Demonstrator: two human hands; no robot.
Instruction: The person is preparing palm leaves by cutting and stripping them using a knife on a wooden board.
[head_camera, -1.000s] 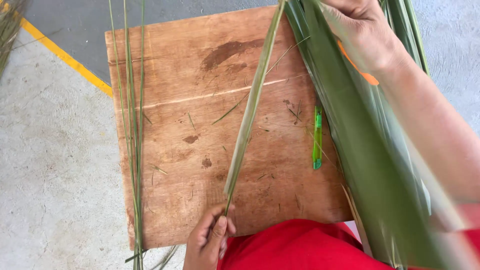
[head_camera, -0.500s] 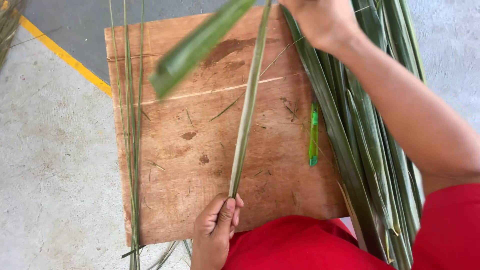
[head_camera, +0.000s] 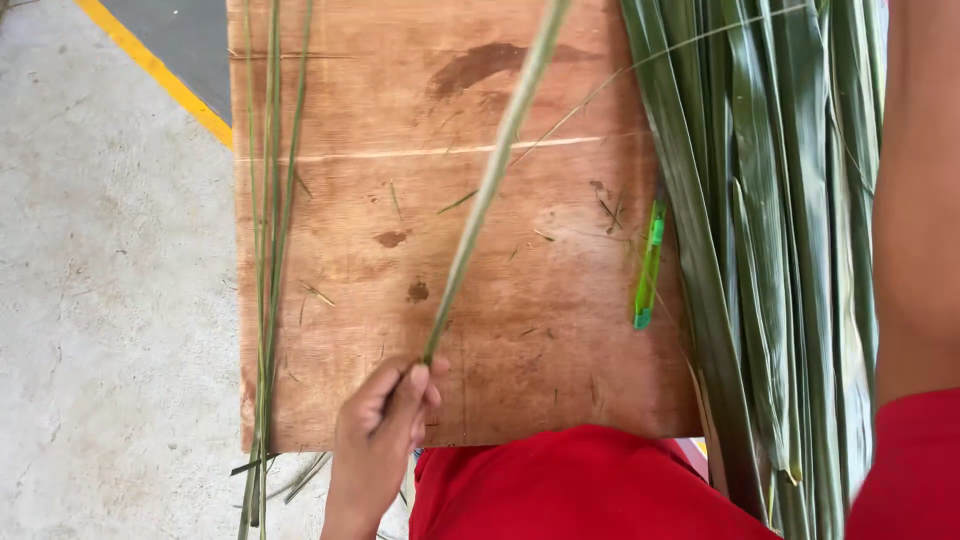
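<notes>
1. Left hand (head_camera: 385, 420) pinches the leaf strip's (head_camera: 480, 200) near end at 6 o'clock on the wooden board (head_camera: 560, 360), so it runs taut toward 12.
2. Right hand is out of frame; can't tell its grip.
3. Green cutter (head_camera: 648, 265) lies at 3 o'clock beside the leaf bundle (head_camera: 780, 250), handy.

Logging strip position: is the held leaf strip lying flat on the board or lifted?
Lifted: left hand pinches the strip's near end; whether its far end is raised cannot be told.

The person wears red: a red garment (head_camera: 570, 485) shows just below the wooden board (head_camera: 400, 230), and a short red sleeve (head_camera: 905, 465) covers the upper right arm; forearms are bare.
</notes>
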